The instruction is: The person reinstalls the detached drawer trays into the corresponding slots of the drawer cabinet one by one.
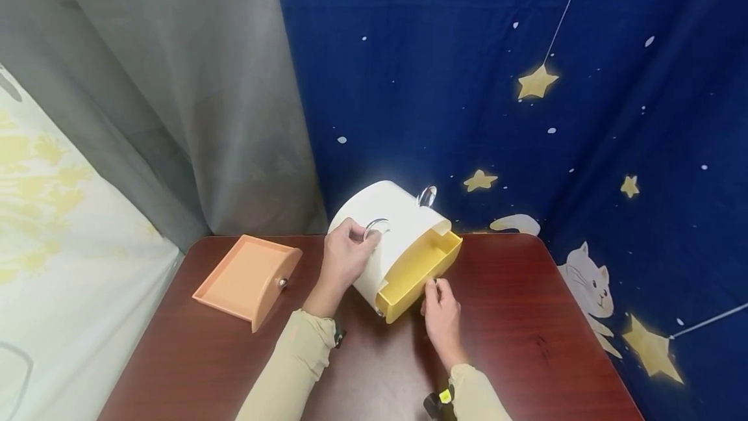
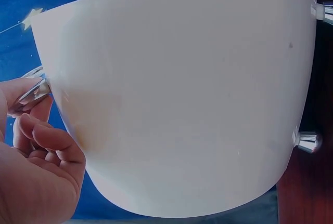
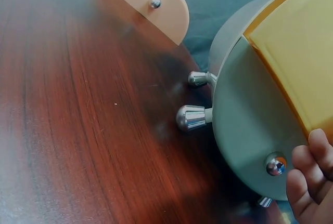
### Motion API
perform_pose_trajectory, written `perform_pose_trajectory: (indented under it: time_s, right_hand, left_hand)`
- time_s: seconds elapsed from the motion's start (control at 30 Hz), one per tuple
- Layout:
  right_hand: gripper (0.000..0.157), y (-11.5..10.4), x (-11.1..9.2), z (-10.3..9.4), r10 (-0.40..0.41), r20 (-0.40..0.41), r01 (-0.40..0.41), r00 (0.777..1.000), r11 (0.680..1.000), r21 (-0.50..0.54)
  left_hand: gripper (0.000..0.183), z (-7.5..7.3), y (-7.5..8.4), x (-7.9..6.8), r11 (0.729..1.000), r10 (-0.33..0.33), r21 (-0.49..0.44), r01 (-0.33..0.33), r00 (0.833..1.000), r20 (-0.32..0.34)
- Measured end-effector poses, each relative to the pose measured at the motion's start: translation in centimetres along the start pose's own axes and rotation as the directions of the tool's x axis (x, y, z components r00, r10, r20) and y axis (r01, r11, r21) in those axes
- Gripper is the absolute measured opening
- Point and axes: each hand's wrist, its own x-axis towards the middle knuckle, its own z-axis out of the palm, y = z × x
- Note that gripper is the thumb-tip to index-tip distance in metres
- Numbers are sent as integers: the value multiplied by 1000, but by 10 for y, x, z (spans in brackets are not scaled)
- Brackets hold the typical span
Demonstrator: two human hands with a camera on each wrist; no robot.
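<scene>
A white rounded storage box (image 1: 374, 206) is tilted above the table, with a yellow drawer (image 1: 417, 278) partly out of it. My left hand (image 1: 349, 252) pinches a shiny silver ring-shaped handle (image 2: 34, 94) on the box's curved shell. At the drawer's front, my right hand (image 1: 442, 310) has curled fingers gripping it; the exact grip spot is hidden. Below the yellow drawer, a green half-round drawer front (image 3: 255, 115) with a silver knob (image 3: 276, 164) sits in the box. Silver feet (image 3: 192, 118) stick out from the box's underside. Another silver ring handle (image 1: 427, 197) stands farther back.
An orange drawer (image 1: 234, 281) with a curved front and silver knob (image 1: 283, 282) lies on the left of the dark red wooden table (image 1: 508, 356). Behind the table's far edge hang a grey curtain (image 1: 245, 115) and a blue star-patterned curtain (image 1: 409, 83).
</scene>
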Motion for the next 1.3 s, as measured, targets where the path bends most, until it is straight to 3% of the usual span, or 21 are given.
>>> perform_pose_trajectory:
  time_s: [0.4, 1.3]
  right_hand:
    - [40, -2, 6, 5, -11, 53, 11, 999, 1000, -8]
    - [34, -6, 15, 14, -35, 83, 39, 996, 998, -42]
  left_hand:
    - [26, 0, 2, -2, 1000, -2, 8, 2, 1000, 2]
    - [26, 1, -1, -1, 1000, 18, 9, -18, 1000, -5]
